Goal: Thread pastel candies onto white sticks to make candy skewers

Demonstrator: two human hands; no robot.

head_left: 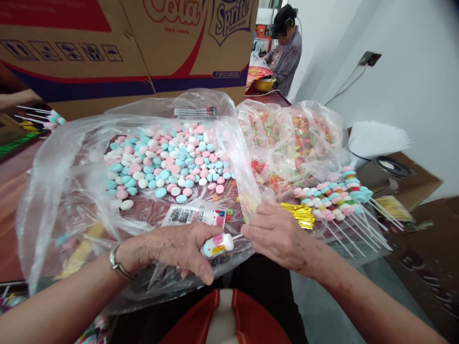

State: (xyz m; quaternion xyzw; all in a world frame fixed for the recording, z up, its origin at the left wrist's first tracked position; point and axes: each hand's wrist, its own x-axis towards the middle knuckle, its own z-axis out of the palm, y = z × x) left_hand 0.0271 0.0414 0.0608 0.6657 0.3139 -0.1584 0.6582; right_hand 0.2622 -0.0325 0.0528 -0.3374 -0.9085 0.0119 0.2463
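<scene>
My left hand (179, 248), with a bracelet at its wrist, is closed around a marshmallow stick (218, 245) in a wrapper with colourful print. A white marshmallow end points right, and a thin white stick comes out of it. The fingertips of my right hand (278, 234) pinch that stick; part of it is hidden. Just behind my left hand lies a flat printed wrapper (193, 217) with black-and-white codes. Beyond it, pink, blue and white oval candies (161, 165) are heaped on clear plastic. Gold twist ties (299, 216) lie right of my right hand.
Several finished marshmallow skewers (333, 196) are piled at the right, sticks toward me. Bags of colourful gummies (287, 134) stand behind. A large cardboard box (125, 52) blocks the back left. A co-worker (289, 52) sits farther back; another person's arm (17, 100) shows at left.
</scene>
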